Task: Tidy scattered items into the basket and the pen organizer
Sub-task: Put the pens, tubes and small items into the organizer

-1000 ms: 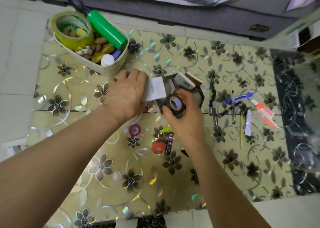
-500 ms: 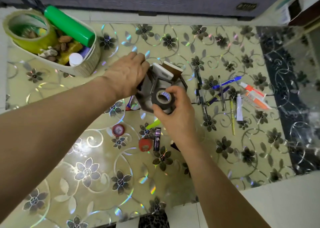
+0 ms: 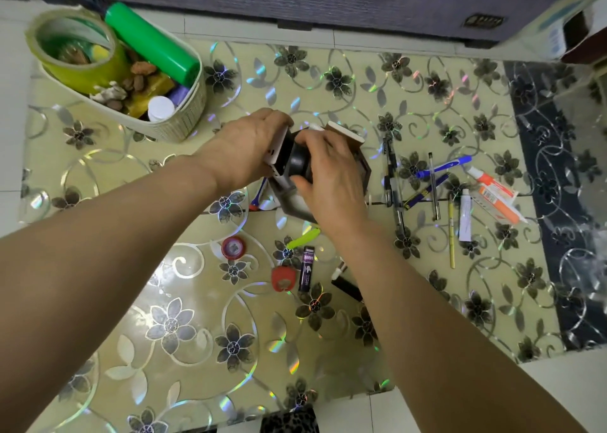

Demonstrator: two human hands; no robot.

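The dark hexagonal pen organizer [image 3: 364, 173] stands mid-table, mostly covered by my hands. My left hand [image 3: 244, 150] grips its left side, against a pale flat piece [image 3: 277, 148]. My right hand [image 3: 331, 176] holds a roll of black tape [image 3: 298, 165] on edge over the organizer's opening. The cream woven basket [image 3: 179, 122] sits at the far left, holding a yellow tape roll [image 3: 74, 55], a green cylinder [image 3: 152, 43] and small items. Pens [image 3: 441, 166] lie scattered to the right of the organizer.
An orange-and-white tube [image 3: 492, 191], a small white tube [image 3: 465, 214] and a yellow pencil [image 3: 452, 235] lie to the right. In front of the organizer are a red cap [image 3: 233, 247], a red sharpener [image 3: 282, 278], a purple stick [image 3: 307, 268] and a green marker [image 3: 303, 238].
My right hand has turned the black tape roll on edge and carried it up over the organizer. My left hand has shifted to the organizer's left side.
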